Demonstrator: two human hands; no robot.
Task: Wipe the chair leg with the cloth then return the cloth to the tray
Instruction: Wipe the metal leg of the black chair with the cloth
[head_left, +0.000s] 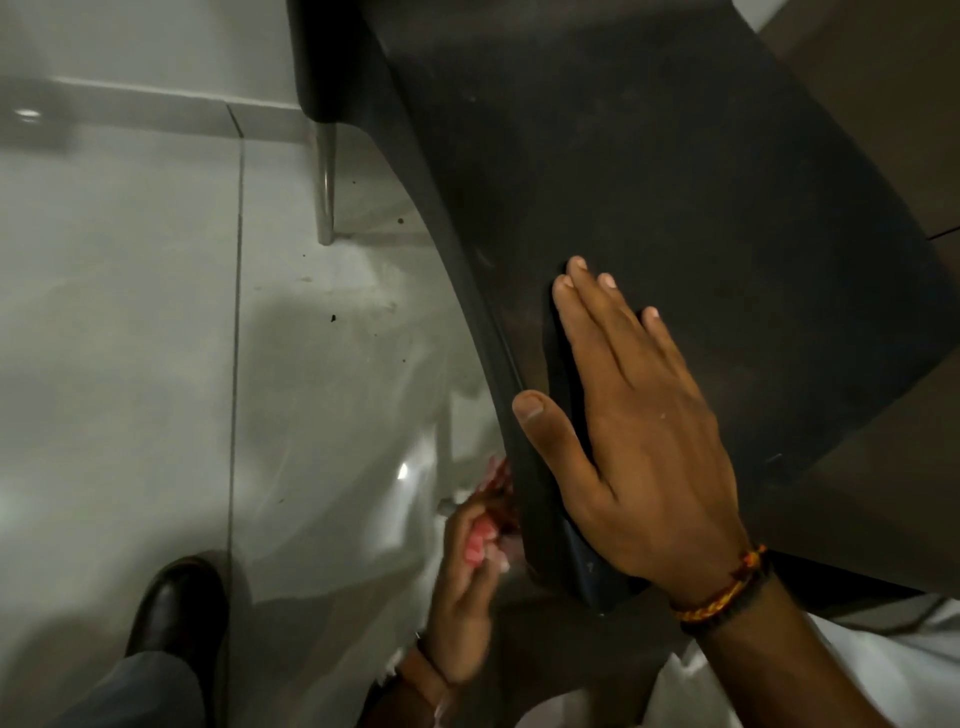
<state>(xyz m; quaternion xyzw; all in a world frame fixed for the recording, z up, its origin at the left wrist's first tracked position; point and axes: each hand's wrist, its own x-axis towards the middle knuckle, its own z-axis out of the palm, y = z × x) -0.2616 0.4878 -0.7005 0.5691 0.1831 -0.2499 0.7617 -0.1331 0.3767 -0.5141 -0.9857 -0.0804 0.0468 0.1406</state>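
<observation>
My right hand (639, 441) lay nearest the camera, flat on the dark chair seat (675, 182), fingers (587, 306) spread wide and straight, holding nothing, the thumb hooked over the seat's curved left edge. A woven band (727, 592) sat on that wrist. Below and left of it, my left hand (467, 587) reached under the seat's edge with its fingers curled tight around the pink cloth (480, 540), which bunched out between them. The cloth was pressed in at the seat's underside, where the near leg was hidden by the seat and my hand, so I could not tell if it touched the leg. A metal leg (326, 187) stood farther off on the pale tiled floor (130, 312). My black shoe (176, 603) rested at the lower left.
</observation>
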